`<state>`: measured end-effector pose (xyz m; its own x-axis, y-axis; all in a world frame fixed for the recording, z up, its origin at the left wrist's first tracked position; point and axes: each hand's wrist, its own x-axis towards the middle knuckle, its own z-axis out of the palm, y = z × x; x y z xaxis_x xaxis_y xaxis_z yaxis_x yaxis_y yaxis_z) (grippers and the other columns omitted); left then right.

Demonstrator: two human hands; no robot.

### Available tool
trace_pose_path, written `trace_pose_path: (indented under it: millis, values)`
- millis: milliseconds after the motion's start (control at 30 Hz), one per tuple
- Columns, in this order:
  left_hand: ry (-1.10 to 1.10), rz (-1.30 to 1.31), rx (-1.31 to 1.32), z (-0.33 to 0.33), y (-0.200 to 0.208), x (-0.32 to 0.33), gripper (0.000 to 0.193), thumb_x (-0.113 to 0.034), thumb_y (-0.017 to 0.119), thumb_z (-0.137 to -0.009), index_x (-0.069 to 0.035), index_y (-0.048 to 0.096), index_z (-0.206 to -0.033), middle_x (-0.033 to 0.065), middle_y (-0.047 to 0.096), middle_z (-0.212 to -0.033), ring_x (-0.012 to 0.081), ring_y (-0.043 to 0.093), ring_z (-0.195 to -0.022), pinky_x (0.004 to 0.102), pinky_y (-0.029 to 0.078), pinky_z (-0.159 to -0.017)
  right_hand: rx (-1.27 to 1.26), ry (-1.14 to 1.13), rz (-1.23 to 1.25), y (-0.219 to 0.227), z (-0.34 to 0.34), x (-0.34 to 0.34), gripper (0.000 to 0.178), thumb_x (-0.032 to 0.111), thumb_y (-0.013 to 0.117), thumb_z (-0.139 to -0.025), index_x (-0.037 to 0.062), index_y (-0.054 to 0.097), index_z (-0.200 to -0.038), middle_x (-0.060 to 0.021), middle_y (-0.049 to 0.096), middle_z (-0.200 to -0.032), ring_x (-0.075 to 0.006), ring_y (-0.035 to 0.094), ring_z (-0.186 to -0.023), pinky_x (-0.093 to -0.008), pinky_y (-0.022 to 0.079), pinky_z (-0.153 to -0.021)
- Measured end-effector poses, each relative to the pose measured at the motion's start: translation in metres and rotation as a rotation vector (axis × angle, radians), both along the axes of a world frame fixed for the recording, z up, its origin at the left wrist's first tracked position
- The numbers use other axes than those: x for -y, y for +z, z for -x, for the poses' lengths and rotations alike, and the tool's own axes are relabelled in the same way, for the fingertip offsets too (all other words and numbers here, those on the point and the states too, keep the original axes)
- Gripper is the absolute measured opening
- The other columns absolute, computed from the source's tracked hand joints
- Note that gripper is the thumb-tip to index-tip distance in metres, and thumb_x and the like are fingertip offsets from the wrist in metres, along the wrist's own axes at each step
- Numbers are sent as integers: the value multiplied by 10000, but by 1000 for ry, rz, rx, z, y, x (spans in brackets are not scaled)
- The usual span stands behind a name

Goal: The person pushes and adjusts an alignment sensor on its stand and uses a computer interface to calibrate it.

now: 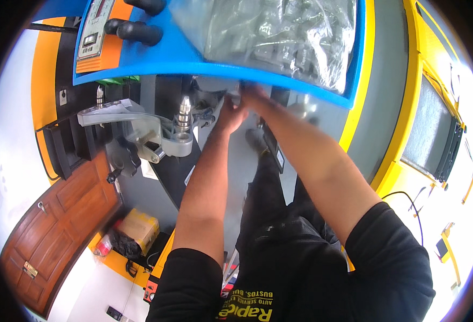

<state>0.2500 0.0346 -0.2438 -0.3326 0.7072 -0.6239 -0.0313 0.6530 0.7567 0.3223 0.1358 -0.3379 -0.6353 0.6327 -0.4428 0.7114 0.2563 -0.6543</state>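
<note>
My left hand (pixel 232 114) and my right hand (pixel 254 97) are close together just below the front edge of a blue tray (pixel 193 68). The left fingers are curled around something small and greyish that I cannot make out. My right hand is smeared by motion, and its fingers are mostly hidden. To the left of my hands is a silver metal clamp arm (pixel 140 119) with a stepped metal post (pixel 183 114) standing up from it. A black star-shaped knob (pixel 124 157) sits at the clamp's lower side.
Clear plastic sheeting (pixel 285 43) covers dark keys on the blue tray. Black handles (pixel 140 32) stand beside an orange panel at its left. A yellow-framed machine (pixel 394 172) rises at right. A wooden door (pixel 59 231) and a cardboard box (pixel 139 229) lie toward the lower left.
</note>
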Motion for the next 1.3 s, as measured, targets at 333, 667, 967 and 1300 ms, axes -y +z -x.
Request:
trace_pose_path:
  millis: [333,667,967,1300]
  values:
    - [-9,67,-80,5,-1,4,579,-346,693,-915,26,356,-1203,110,642,-793,169,641,-682,306,539,-631,17,-525,624,89,1,-10,382,361,549,-959,58,635,-1177,-181,665,-1124,-322,645,-1051,-441,489,-914]
    - [-5,-37,-76,2,-21,12,525,-301,702,-908,8,377,-1181,113,632,-769,143,606,-652,275,490,-570,-142,-620,691,45,-8,6,278,290,607,-925,29,681,-985,-86,651,-904,-218,611,-815,-396,483,-734]
    - [-4,-106,-109,1,-48,21,456,-207,678,-920,-19,360,-1186,86,618,-748,120,561,-624,267,443,-533,86,-433,408,78,1,5,355,429,588,-945,159,715,-1137,-128,705,-1137,-348,655,-1078,-454,480,-952]
    - [-172,-423,-542,-11,-15,-2,647,-219,685,-898,-7,310,-1380,245,623,-1147,283,621,-1045,386,504,-836,96,51,-365,143,-4,6,271,377,607,-911,249,674,-1140,-88,707,-1008,-337,682,-928,-461,550,-761]
